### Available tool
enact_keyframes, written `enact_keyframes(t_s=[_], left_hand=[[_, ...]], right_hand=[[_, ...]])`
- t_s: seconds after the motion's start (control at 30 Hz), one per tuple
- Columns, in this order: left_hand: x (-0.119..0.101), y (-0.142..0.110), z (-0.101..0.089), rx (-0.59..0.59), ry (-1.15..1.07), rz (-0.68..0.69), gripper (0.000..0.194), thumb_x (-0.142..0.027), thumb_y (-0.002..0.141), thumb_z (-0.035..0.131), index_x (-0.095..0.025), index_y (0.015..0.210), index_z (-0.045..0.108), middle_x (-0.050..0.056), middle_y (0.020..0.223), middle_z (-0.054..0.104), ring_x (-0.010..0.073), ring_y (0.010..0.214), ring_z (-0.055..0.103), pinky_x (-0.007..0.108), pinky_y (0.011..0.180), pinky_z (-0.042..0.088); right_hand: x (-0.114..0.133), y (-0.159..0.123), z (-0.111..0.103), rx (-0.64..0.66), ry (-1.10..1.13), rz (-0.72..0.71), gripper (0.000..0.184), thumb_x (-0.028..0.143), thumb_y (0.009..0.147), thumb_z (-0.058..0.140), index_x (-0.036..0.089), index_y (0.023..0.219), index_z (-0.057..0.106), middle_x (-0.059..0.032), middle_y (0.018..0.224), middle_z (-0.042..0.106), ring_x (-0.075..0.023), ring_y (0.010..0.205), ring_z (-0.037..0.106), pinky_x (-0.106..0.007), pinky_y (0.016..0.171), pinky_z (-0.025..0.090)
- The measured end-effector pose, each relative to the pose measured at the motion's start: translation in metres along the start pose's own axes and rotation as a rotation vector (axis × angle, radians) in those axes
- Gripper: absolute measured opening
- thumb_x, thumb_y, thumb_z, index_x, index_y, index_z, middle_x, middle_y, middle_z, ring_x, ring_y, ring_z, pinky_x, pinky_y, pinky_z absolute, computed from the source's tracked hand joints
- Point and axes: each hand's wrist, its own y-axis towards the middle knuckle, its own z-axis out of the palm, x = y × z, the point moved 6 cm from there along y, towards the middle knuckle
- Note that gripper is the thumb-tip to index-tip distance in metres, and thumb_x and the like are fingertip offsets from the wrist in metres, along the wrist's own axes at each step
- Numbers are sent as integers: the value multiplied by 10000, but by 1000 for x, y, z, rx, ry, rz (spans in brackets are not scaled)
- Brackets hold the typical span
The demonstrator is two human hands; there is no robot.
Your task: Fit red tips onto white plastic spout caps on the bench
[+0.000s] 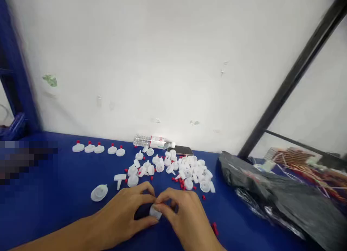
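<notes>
Between my two hands is a small white plastic cap (155, 212), held low over the blue table. My left hand (127, 211) grips it from the left with thumb and fingers. From the other side, my right hand (184, 211) pinches at its upper edge; the fingertips hide whether a smaller part is there too. Left of my left hand lies a loose white round cap (99, 192), with a white T-shaped spout piece (119, 179) behind it. Just beyond my hands spreads a pile of white plastic caps (193, 168), mixed with small red tips (182, 184).
Several white caps with red tips (99, 148) stand in a row at the back left. A water bottle (154, 141) lies along the wall beside a dark phone (183, 150). A black plastic bag (276, 193) covers the right side. More red pieces (215, 229) lie near my right wrist.
</notes>
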Motion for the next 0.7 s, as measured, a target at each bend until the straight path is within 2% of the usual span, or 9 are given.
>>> enact_keyframes(t_s=[0.07, 0.17, 0.23, 0.3, 0.37, 0.43, 0.53, 0.6, 0.7], left_hand=[[1, 2, -1, -7, 1, 13, 156, -382, 941, 655, -312, 1053, 737, -27, 1154, 639, 102, 722, 591, 257, 667, 432], [1, 3, -3, -32, -5, 36, 145, -381, 938, 657, -312, 1047, 724, -25, 1135, 653, 137, 839, 640, 264, 739, 459], [-1, 0, -3, -67, -15, 46, 216, -380, 940, 647, -327, 1146, 687, -16, 1155, 665, 168, 930, 660, 275, 794, 483], [-4, -4, -6, -142, -20, 70, 378, -367, 948, 621, -339, 1323, 588, 3, 1200, 679, 193, 996, 668, 291, 836, 506], [-8, -9, -10, -245, -23, 116, 493, -340, 962, 571, -341, 1444, 465, 13, 1223, 691, 191, 977, 680, 297, 848, 523], [-12, -13, -12, -313, -39, 149, 519, -312, 976, 523, -345, 1479, 400, 0, 1185, 706, 145, 804, 680, 272, 771, 534], [-12, -12, -11, -292, -72, 157, 370, -300, 1010, 476, -332, 1378, 496, -28, 1062, 719, 72, 543, 571, 220, 595, 485], [-12, -9, -9, -232, -74, 194, 246, -280, 1028, 461, -304, 1228, 604, -22, 1038, 718, 62, 559, 571, 200, 576, 463], [-9, -5, -8, -212, -36, 255, 211, -268, 1035, 487, -280, 1091, 691, -1, 1063, 722, 70, 640, 599, 187, 591, 454]], right_hand=[[0, -1, 2, -12, 27, -30, 142, 168, 859, 799, 307, 857, 831, 59, 808, 793, -153, 714, 704, -233, 671, 411], [-1, -1, 3, -29, 44, -41, 141, 169, 851, 805, 307, 840, 832, 57, 832, 795, -158, 731, 702, -238, 677, 410], [-2, -1, 3, -35, 42, -33, 111, 195, 853, 805, 298, 817, 823, 56, 806, 790, -165, 718, 695, -248, 677, 409], [-3, -1, 3, -20, 75, -31, 87, 206, 859, 794, 289, 831, 800, 62, 807, 790, -164, 697, 693, -250, 680, 419], [-4, -1, 3, -2, 149, -20, 109, 196, 866, 772, 285, 926, 753, 72, 824, 788, -152, 653, 689, -243, 655, 427], [-7, 0, 5, 5, 216, 9, 204, 169, 863, 743, 282, 1010, 659, 82, 843, 782, -141, 599, 673, -236, 613, 420], [-12, 0, 8, -4, 247, 56, 281, 145, 832, 727, 273, 961, 512, 89, 833, 762, -131, 551, 633, -229, 555, 378], [-15, 0, 9, -5, 224, 75, 320, 142, 809, 737, 268, 900, 458, 92, 764, 720, -130, 546, 606, -225, 536, 348], [-18, -1, 9, 23, 173, 96, 362, 143, 757, 784, 263, 841, 453, 107, 616, 595, -127, 541, 544, -220, 529, 316]])
